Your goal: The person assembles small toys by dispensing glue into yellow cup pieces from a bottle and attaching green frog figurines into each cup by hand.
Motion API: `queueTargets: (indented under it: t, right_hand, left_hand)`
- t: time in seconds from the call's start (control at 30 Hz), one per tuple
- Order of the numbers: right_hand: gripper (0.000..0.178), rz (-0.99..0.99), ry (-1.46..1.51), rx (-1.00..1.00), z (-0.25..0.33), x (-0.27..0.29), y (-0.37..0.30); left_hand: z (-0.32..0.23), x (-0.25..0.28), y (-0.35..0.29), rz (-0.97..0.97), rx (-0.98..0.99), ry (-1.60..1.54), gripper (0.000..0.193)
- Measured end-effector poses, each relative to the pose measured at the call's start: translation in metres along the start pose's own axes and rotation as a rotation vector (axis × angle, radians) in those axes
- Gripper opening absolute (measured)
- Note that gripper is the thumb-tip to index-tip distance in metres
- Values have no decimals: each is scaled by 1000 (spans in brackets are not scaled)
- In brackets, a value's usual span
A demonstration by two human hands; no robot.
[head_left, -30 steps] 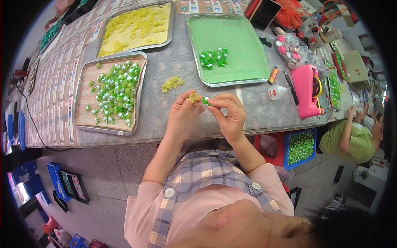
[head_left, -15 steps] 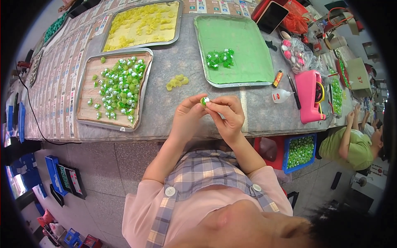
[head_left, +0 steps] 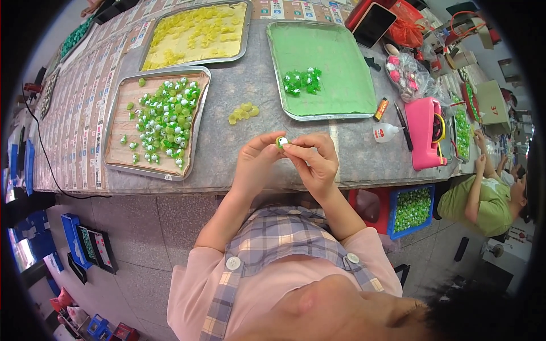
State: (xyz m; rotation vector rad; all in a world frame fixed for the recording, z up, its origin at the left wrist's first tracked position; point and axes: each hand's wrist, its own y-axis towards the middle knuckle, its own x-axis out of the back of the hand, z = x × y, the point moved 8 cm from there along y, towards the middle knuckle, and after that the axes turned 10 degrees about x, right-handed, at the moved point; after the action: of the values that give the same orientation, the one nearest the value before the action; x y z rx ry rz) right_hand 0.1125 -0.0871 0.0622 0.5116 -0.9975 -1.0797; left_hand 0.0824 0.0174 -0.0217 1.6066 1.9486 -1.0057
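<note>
Between my two hands, over the table's near edge, is a small green frog-like piece [head_left: 281, 141] with a white eye. The fingertips of my left hand [head_left: 256, 159] pinch it from the left. My right hand [head_left: 317, 162] closes its thumb and forefinger on the same piece from the right. Just beyond my hands lies a small heap of translucent yellow discs [head_left: 243, 113]. Farther off, a green-lined tray [head_left: 330, 57] holds a cluster of green pieces with white eyes [head_left: 302, 81]. A brown-lined tray [head_left: 118, 150] at left carries many green-and-white pieces.
Yellow pieces fill a tray [head_left: 198, 63] at the far left. To my right are a glue bottle [head_left: 386, 132], an orange tube [head_left: 381, 109], a black pen-like tool [head_left: 405, 128] and a pink box [head_left: 420, 133]. Below the edge sits a blue basket [head_left: 392, 211]. Someone in green [head_left: 483, 202] sits at far right.
My fingers shift slightly on the small green piece, which now looks turned a little. At far right, the other person's arms have moved.
</note>
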Motion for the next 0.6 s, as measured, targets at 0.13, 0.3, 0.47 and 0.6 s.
queueTargets:
  t: [0.13, 0.3, 0.47, 0.6]
  right_hand:
    - [22, 11, 9, -1, -1, 0, -1]
    - [21, 19, 31, -24, -4, 0, -1]
    - [29, -13, 49, -59, -11, -1, -4]
    - [35, 70, 132, -238, -21, -4, -3]
  left_hand:
    - [-4, -1, -1, 6, -53, 142, 24]
    - [-9, -5, -3, 16, -87, 232, 25]
    - [-3, -1, 0, 59, -16, 117, 22]
    - [-5, -5, 0, 37, -16, 95, 20]
